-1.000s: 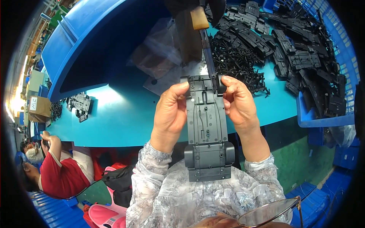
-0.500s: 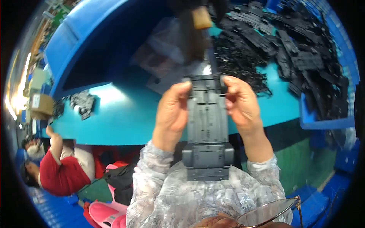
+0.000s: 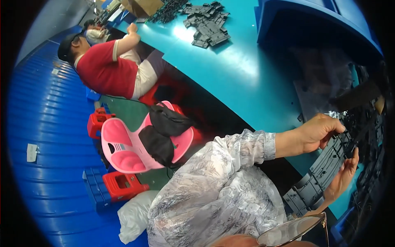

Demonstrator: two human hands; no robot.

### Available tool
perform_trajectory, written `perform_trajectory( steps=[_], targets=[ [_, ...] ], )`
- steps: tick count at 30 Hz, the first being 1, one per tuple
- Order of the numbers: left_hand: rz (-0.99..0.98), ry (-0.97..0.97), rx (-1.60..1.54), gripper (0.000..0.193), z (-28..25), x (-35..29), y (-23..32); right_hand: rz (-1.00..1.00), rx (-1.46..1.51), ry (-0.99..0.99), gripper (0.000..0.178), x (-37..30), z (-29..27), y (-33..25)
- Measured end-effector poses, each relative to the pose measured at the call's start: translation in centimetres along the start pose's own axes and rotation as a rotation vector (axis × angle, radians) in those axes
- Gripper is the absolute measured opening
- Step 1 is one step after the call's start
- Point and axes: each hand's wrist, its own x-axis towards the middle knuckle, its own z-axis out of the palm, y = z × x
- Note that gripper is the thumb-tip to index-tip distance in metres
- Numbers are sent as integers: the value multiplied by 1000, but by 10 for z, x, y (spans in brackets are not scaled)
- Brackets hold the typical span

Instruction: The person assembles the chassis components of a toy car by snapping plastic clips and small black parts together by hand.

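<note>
Over at the lower right of the frame, a long black plastic plate (image 3: 327, 162) is being held at a slant, its upper end being gripped from both sides and its lower end being left unsupported above the patterned shirt (image 3: 230, 181). By the left hand (image 3: 323, 129), the upper left edge is being pinched, thumb and fingers being closed narrowly on it; by the right hand (image 3: 343, 175), the opposite edge is being held, with part of that hand being hidden behind the plate. A two-handed steadying step is apparently being carried out at the upper end, though what is being met there cannot be told for certain, since that corner is being squeezed and darkened by the lens rim. Along the right edge, a heap of black parts (image 3: 368, 152) is being crowded close beside the hands, while more black plates (image 3: 207, 24) are being left well apart on the teal table (image 3: 247, 82), top centre. For the next move, an even hold on both edges is probably being called for, with the upper end being brought into clearer sight and the loose lower end being kept from swinging.
</note>
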Motion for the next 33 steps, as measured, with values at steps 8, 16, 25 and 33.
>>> perform_trajectory(
  steps=[8,16,25,33],
  targets=[
    [13,-81,-2,13,0,3,-1,-118,-101,60,18,0,-1,-6],
    [-9,-37,-9,13,0,-2,-6,-79,-96,122,17,-6,11,1],
    [-105,-30,-49,9,-9,-2,-40,-584,-719,84,25,-47,23,21],
    [-130,57,181,14,-4,-24,-24,-31,-390,107,9,-41,24,1]
  ],
)
